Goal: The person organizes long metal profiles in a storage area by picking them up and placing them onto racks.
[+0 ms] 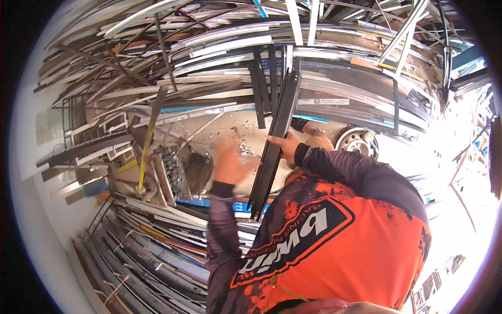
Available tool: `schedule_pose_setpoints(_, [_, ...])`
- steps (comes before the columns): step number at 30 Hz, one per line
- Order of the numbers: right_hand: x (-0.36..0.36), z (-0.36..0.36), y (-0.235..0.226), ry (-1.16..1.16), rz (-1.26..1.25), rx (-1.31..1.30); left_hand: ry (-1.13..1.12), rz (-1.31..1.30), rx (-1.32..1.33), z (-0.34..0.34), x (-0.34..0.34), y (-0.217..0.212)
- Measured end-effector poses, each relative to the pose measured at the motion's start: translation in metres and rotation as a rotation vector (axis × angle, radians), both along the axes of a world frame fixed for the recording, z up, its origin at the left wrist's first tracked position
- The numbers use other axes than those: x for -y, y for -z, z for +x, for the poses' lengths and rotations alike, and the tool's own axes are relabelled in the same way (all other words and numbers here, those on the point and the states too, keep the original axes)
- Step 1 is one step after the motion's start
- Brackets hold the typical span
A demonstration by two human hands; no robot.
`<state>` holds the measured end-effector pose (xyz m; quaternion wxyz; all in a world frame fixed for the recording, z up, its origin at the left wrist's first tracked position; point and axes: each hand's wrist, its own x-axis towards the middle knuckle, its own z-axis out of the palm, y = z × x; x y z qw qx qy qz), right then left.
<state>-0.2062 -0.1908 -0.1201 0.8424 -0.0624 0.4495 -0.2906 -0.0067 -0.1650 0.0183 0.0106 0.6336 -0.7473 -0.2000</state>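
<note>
We grip the black profile [274, 138] mid-length with right hand [285, 146]; long axis runs near-vertical. Left hand [230, 162], blurred, fingers apart, sits just left of it.

Concrete floor [230, 128]: metal shavings [241, 146], long metal profiles [157, 246] piled around.

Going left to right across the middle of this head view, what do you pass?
Yellow strip → crate of metal scraps → left hand → long black metal profile → right hand → wheel rim.
</note>
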Motion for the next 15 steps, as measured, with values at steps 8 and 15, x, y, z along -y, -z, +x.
schedule_pose_setpoints(8, [0.14, 0.003, 0.198, -0.04, 0.057, -0.329, -0.512, -0.388, 0.177, 0.213, 0.173, -0.044])
schedule_pose_setpoints(15, [0.268, 0.01, 0.397, -0.29, -0.132, -1.052, -0.663, -0.552, 0.064, 0.211, 0.239, -0.024])
